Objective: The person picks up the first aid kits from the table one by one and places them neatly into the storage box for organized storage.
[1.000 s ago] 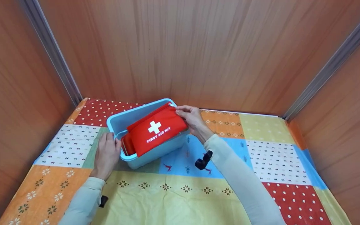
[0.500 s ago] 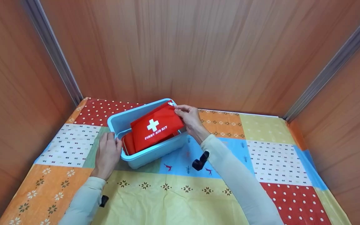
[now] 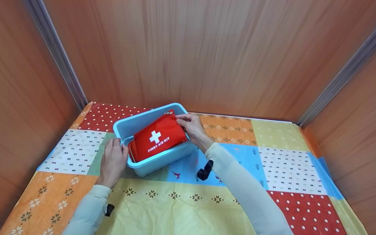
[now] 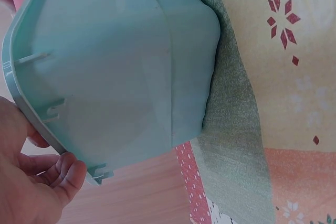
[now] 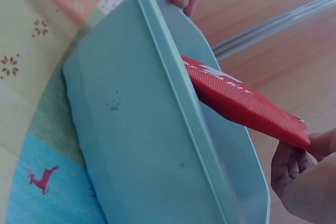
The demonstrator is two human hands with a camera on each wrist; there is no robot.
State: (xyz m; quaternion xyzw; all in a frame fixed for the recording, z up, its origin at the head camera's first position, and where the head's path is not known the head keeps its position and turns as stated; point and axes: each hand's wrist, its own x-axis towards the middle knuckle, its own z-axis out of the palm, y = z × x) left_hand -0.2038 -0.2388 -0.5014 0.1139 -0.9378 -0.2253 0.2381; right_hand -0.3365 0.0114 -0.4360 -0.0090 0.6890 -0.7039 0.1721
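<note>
A light blue plastic bin (image 3: pixel 162 163) sits on the patterned cloth. Pinched by its right end in my right hand (image 3: pixel 194 130) is a red first aid pouch (image 3: pixel 166 130) with a white cross. In the right wrist view the pouch (image 5: pixel 241 100) slants, its far end inside the bin and the pinched corner above the rim. My left hand (image 3: pixel 112 160) grips the bin's left rim, its fingers curled over the edge in the left wrist view. Another red item (image 3: pixel 132 151) shows partly in the bin, under the pouch; its kind is hidden.
A patchwork-print cloth (image 3: pixel 175 212) covers the table. Wood-grain panels (image 3: pixel 188 52) stand behind and on both sides, with metal strips (image 3: pixel 57 49) at the corners. A dark band device (image 3: pixel 205 169) is strapped to my right forearm.
My right hand has moved left and a little down, carrying the pouch. The pouch has shifted from across the front rim to lower within the bin. My left hand stays on the rim.
</note>
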